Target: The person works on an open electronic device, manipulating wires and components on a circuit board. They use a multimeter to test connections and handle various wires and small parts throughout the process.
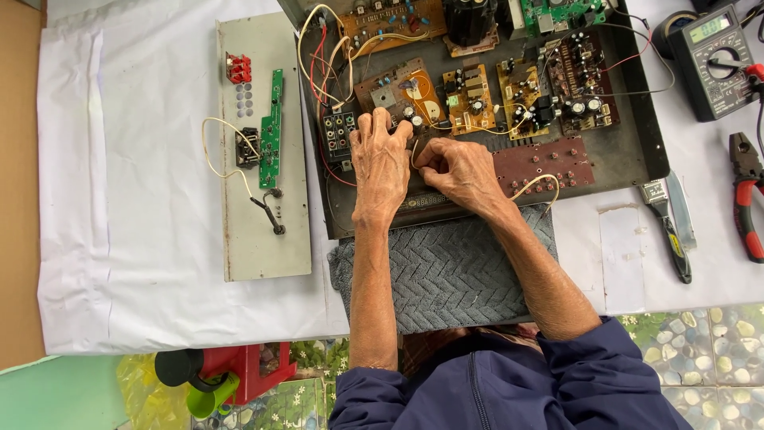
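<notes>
Head view: both hands, left (380,163) and right (458,171), together, pinching white wire (415,150) between them.

surface: table (143,239), covered with white sheet
centre: open metal chassis (637,151) with circuit boards
front: grey towel (454,271), just below chassis
left: grey panel (255,231), separate, beside chassis
right top: multimeter (712,60)
right edge: red-handled pliers (748,195)
right of chassis: utility knife (668,231), near a flat blade (681,209)

there were two hands (380,163), one multimeter (714,60), one pair of pliers (748,195), one grey towel (450,271) and one detached metal panel (259,231).
</notes>
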